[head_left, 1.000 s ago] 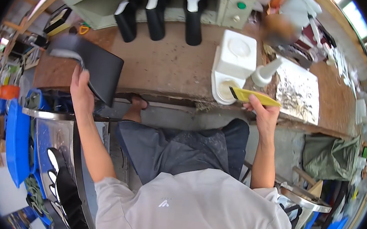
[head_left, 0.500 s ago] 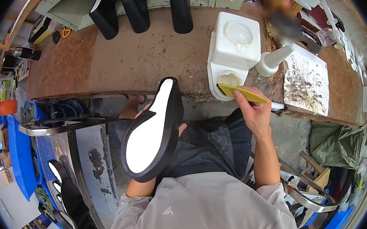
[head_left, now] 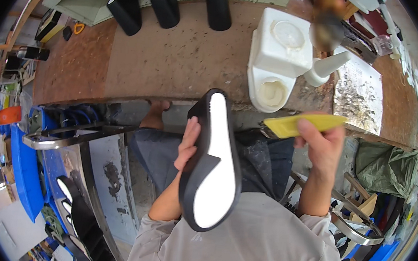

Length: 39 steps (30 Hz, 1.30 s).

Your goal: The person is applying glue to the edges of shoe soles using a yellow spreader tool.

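Observation:
A black wedge shoe sole [head_left: 216, 191] with a white inner face stands upright above my lap, its broad end toward me. My left hand [head_left: 187, 146] is closed on its left side; the fingers pass partly out of sight behind it. In my right hand [head_left: 321, 143] is a flat yellow-handled brush [head_left: 304, 125], gripped between thumb and fingers. Its short dark tip points left toward the sole, not touching it. Just beyond the brush, a white plastic glue pot [head_left: 280, 59] sits at the bench edge, with creamy glue in its open round cup [head_left: 272, 94].
On the brown bench [head_left: 174, 73], several black wedge soles [head_left: 214, 11] stand along the back. Beside the pot lie a white cone-shaped nozzle [head_left: 326, 68] and a stained white sheet [head_left: 358, 96]. At my left, a metal-framed rack [head_left: 73, 143] holds more soles [head_left: 75, 208].
The brush has left the glue cup, moving right and toward me in my right hand. My left hand has carried the sole to the right and nearer my chest, turning it more upright.

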Tool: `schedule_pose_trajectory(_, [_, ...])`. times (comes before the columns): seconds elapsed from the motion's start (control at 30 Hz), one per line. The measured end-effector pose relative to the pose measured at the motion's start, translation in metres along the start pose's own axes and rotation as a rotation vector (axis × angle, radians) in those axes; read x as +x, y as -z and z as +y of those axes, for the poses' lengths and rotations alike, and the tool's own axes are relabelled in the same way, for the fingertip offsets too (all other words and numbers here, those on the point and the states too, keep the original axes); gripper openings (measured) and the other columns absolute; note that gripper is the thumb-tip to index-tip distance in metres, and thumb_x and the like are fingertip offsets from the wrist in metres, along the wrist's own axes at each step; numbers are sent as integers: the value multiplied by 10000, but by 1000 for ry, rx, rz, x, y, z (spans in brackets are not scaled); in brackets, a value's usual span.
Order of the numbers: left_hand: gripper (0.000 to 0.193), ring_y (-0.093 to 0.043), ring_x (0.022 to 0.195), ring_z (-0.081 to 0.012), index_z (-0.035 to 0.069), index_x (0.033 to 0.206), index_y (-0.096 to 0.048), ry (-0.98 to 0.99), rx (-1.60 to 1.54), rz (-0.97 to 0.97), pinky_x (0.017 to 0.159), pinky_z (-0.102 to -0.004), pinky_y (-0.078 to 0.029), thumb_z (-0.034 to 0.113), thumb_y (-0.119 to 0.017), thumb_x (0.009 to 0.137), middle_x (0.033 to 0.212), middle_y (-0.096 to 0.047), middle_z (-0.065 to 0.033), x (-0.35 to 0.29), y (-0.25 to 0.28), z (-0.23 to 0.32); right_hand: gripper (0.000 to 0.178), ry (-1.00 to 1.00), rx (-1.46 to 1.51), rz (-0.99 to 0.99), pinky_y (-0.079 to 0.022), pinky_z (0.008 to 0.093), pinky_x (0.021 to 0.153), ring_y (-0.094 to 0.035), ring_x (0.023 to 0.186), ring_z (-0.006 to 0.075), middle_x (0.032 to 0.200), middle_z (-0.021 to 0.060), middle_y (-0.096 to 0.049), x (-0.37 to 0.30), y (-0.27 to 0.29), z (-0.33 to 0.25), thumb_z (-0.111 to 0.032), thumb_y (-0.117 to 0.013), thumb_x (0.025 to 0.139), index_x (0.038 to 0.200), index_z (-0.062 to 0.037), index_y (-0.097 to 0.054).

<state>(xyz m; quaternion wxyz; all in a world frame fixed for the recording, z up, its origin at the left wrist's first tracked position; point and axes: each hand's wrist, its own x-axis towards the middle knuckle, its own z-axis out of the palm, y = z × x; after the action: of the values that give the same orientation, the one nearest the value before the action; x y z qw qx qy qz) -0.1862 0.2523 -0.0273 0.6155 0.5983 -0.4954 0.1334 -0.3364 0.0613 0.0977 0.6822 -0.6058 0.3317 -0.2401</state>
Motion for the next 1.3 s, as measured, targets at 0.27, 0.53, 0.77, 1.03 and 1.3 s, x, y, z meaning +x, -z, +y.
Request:
schedule_pose_trajectory(0.27, [753,-410,1313,-335,63,1402,-296,-253,470,-271,1075,-337,-354,252,-727,815,1388,-349,-236,-3,38,33,123,347,86,-60,-429,202,501,-582,574,106,789,112,-667,-28,-45,-43,1,-689,817,923,55,-660])
schedule_pose_trajectory(0.53, [786,-354,1353,-338,129,1423,-244,-210,294,-237,1123,-395,-296,269,-725,817,1438,-316,-151,5,59,60,144,729,-267,-56,-434,235,499,-569,537,137,719,130,-644,-41,-55,-73,-61,-696,787,860,58,-659])
schedule_pose_trajectory(0.77, [421,-279,1351,-493,-21,1268,-400,-317,-238,-153,1081,-695,-113,107,-419,867,1458,-301,-280,25,62,63,188,729,-320,-137,-438,262,520,-562,548,168,637,103,-633,-61,-60,-84,-124,-737,714,799,29,-670])
schedule_pose_trajectory(1.03, [388,-290,1344,-500,-16,1235,-405,-264,-186,-132,1079,-691,-129,107,-438,869,1445,-337,-266,26,70,66,142,690,-203,-252,-505,274,511,-637,566,198,692,122,-674,-77,-61,-80,1,-753,696,815,31,-682])
schedule_pose_trajectory(1.3, [717,-322,1342,-448,121,1292,-237,-246,133,-170,1126,-551,-255,62,-732,776,1397,-367,-191,30,72,68,143,734,-166,-373,-499,272,469,-630,526,201,665,123,-664,-84,-57,-71,16,-737,695,816,56,-672])
